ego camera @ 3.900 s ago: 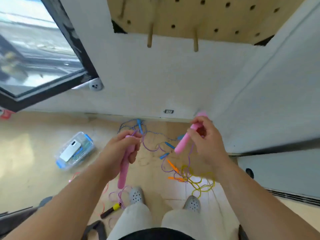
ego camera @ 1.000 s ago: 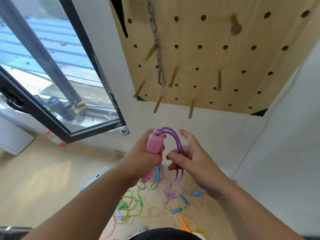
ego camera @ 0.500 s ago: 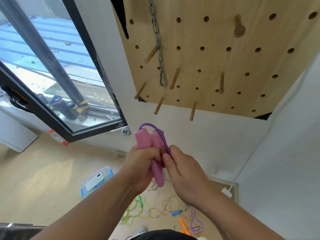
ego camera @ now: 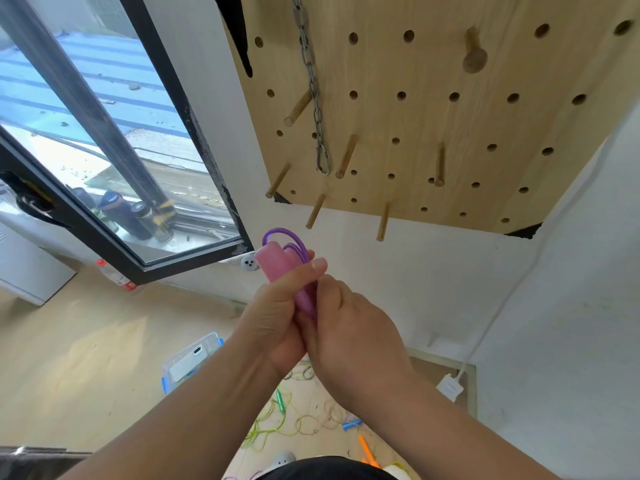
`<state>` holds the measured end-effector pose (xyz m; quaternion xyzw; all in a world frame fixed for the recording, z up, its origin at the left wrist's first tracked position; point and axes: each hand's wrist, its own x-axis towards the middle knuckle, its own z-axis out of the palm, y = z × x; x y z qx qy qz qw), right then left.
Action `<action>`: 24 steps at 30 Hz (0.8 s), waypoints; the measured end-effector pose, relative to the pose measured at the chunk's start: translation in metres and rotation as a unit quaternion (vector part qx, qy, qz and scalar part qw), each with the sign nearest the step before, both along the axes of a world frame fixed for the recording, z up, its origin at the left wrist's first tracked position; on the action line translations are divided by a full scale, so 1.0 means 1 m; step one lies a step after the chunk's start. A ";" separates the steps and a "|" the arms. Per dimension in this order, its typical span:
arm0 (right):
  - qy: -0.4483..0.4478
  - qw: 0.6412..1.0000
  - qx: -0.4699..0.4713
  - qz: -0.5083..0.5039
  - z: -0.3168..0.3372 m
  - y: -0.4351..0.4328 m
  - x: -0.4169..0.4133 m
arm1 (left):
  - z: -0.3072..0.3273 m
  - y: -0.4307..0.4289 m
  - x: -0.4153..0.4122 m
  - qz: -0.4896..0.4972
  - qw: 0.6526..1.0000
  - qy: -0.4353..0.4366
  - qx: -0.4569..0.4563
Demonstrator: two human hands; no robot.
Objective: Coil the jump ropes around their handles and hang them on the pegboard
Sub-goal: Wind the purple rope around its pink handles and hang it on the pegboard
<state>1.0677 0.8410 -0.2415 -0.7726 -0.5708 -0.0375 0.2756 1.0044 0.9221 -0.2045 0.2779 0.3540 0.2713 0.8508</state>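
My left hand (ego camera: 273,323) grips the two pink handles (ego camera: 275,265) of a jump rope, held together and upright at chest height. The purple cord (ego camera: 294,242) loops over the handle tops and runs down between my hands. My right hand (ego camera: 349,334) presses against the left, its fingers curled round the cord and the lower handles. The wooden pegboard (ego camera: 433,109) hangs on the wall above, with several pegs such as one (ego camera: 382,221) on its bottom row. More ropes (ego camera: 294,420) with green, blue and orange handles lie tangled on the floor below.
A metal chain with a carabiner (ego camera: 317,105) hangs down the pegboard. A dark-framed window (ego camera: 121,188) opens at the left. A clear plastic box (ego camera: 190,358) with a phone sits on the wood floor. A white power adapter (ego camera: 450,388) with its cable lies by the right wall.
My right hand has closed in on the handles and taken hold of the cord against them. The purple loop above the handles has shrunk. The view has stayed tilted up toward the pegboard.
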 end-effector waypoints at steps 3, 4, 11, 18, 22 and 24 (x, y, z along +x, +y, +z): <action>-0.025 0.999 -0.020 0.018 -0.001 0.001 0.000 | -0.003 0.000 0.002 0.026 0.999 0.043 -0.006; -0.022 0.999 -0.020 0.030 -0.002 0.002 0.000 | -0.005 0.001 0.002 0.029 0.998 0.048 -0.009; 0.216 0.974 0.057 0.048 -0.007 -0.007 0.017 | -0.008 0.010 -0.004 -0.004 0.998 -0.057 0.001; 0.260 0.956 0.135 0.020 -0.002 -0.015 0.015 | -0.008 0.005 -0.010 0.003 0.994 -0.109 0.010; 0.250 0.951 0.172 0.061 0.007 -0.018 0.000 | -0.008 -0.006 -0.010 -0.045 0.988 -0.137 -0.055; 0.251 0.950 0.167 0.076 0.008 -0.018 -0.010 | -0.009 -0.010 -0.010 -0.074 0.989 -0.119 -0.047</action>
